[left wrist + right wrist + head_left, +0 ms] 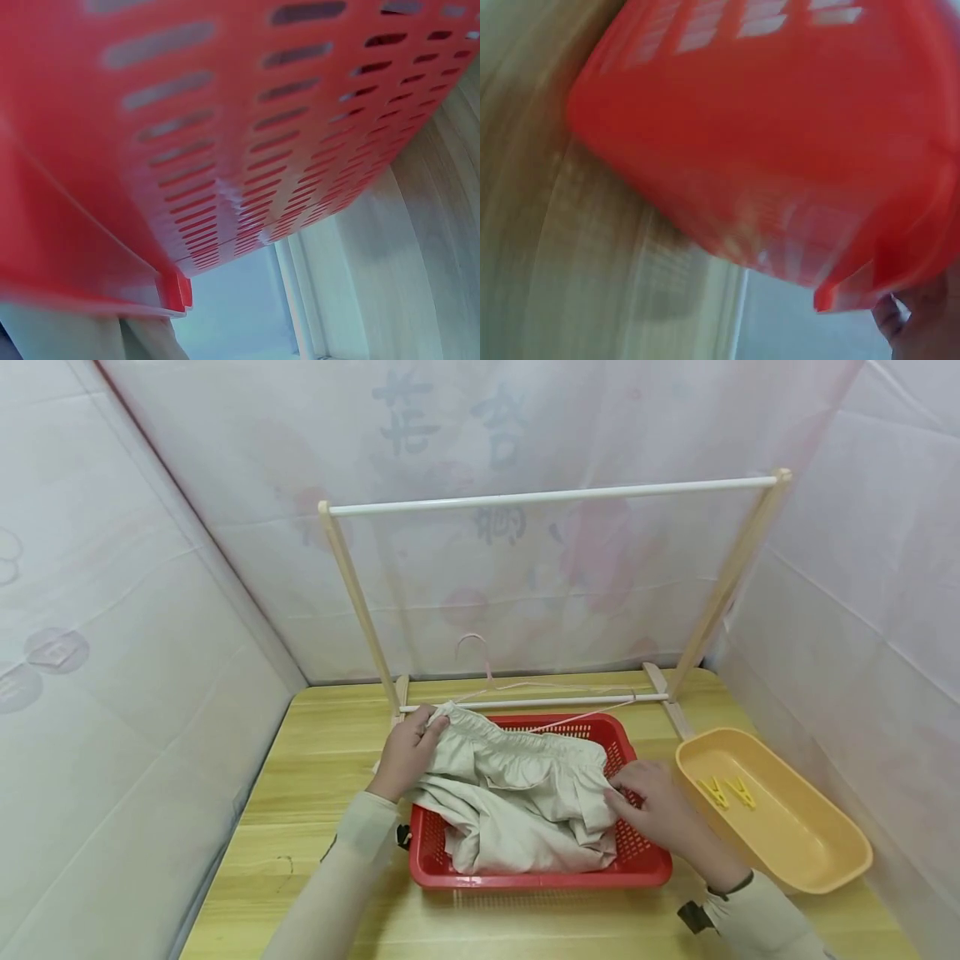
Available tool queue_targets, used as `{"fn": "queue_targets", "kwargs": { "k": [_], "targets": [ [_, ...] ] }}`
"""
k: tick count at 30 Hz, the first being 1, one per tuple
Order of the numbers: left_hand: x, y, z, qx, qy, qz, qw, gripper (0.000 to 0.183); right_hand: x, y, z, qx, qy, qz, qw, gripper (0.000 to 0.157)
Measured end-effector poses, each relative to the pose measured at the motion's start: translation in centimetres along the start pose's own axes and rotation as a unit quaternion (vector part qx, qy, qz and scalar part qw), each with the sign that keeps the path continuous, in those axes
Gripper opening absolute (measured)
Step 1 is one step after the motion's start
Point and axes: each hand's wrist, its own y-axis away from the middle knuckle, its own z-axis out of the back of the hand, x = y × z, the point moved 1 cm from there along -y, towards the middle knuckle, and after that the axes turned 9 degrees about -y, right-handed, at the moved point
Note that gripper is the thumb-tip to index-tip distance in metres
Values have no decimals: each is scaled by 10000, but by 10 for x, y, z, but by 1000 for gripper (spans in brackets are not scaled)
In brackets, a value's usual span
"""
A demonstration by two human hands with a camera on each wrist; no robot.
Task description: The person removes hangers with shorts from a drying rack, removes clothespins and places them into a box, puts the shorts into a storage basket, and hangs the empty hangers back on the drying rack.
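Observation:
A pale beige garment with a gathered elastic waistband [517,802] lies bunched in a red plastic basket [540,882]. At the waistband's left end, my left hand [408,750] grips the cloth between thumb and fingers. My right hand [652,802] pinches the garment's right edge, over the basket's right side. Behind the basket, a thin pink hanger [489,670] lies partly hidden by the cloth, its hook standing up. In the right wrist view, fingers of the right hand [922,319] show beyond the basket's rim; the left wrist view is mostly the basket's slotted wall [247,150].
A drying rack with a white top bar [555,496] and wooden legs stands at the back of the wooden table [315,760]. To the right, a yellow tray [810,827] holds two yellow clothespins [727,793]. White patterned sheets [97,635] enclose the left, back and right.

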Motion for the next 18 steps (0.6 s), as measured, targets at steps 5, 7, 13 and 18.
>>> {"fn": "queue_targets", "kwargs": {
  "k": [5, 7, 13, 18],
  "targets": [
    [-2, 1, 0, 151, -89, -112, 9998, 21, -6, -4, 11, -1164, 197, 178, 9928, 18],
    [-2, 2, -1, 221, -89, -137, 9996, 21, -10, -8, 16, -1651, 267, 42, 9859, 25],
    [-2, 4, -1, 376, -17, -215, 9991, 18, -27, -27, 19, -1913, 360, -23, 9809, 47],
    [-5, 5, -1, 480, 88, -374, 9981, 22, -33, -37, 13, -1443, 281, -90, 9891, 45]
  ]
}}
